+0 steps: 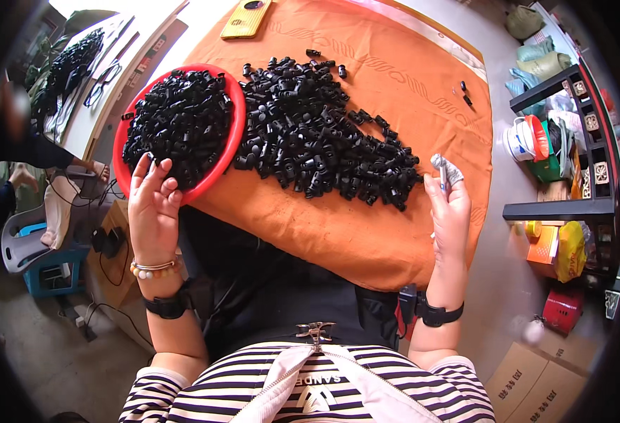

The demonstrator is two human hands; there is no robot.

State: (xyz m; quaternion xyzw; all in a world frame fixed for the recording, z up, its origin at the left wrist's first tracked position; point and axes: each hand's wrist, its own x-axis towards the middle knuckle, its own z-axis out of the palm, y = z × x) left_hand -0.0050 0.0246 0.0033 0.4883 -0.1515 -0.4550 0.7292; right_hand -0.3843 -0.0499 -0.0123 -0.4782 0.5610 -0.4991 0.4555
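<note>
My left hand [156, 208] is raised palm up at the near edge of a red plastic basin [238, 134]. Its thumb and curled forefinger pinch a small black plastic part [150, 159]. Many similar black parts fill the basin. To its right, a long pile of black plastic parts [303, 134] spreads over the orange tablecloth [310, 233]. Near the pile's right end, my right hand [451, 215] is closed, thumb against forefinger. A small grey-white thing [447, 170] shows at those fingertips; whether it is held or wrapped round the finger is unclear.
A yellow phone case [246, 19] lies at the table's far edge. Two loose black pieces [466, 95] lie at the far right. A black shelf [564, 210] and cardboard boxes [536, 384] stand to the right. At left are a blue stool [55, 271] and another person's foot [100, 170].
</note>
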